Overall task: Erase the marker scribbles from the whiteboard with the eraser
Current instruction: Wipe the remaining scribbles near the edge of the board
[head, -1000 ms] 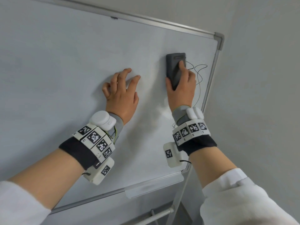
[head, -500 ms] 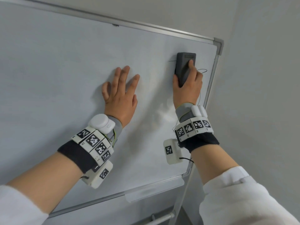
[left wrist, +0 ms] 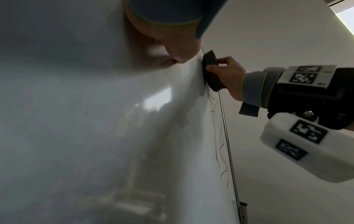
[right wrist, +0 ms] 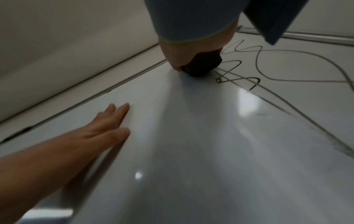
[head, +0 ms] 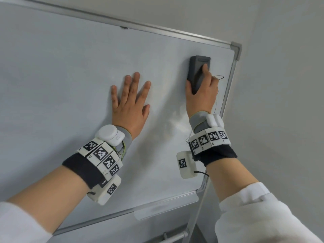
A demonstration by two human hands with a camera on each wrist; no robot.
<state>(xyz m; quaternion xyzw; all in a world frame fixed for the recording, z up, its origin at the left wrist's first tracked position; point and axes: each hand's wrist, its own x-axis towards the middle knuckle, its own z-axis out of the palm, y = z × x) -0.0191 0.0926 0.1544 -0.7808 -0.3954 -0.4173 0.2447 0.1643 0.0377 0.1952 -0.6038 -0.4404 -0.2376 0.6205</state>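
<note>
A dark grey eraser is pressed flat against the whiteboard near its upper right corner. My right hand grips the eraser, thumb on its left side and fingers over its top. Thin black marker scribbles show to the right of that hand, by the board's right frame. In the right wrist view the scribbles spread beside the eraser. The left wrist view shows them running down the board's right edge below the eraser. My left hand lies flat on the board's middle, fingers straight and spread.
The board's metal frame ends at a grey corner cap at upper right. A marker tray runs along the bottom edge, above a stand bar. A plain grey wall lies right of the board.
My right hand has slid the eraser up and to the right, over part of the scribbles, so less line shows beside it. My left fingers have straightened and spread flat on the board.
</note>
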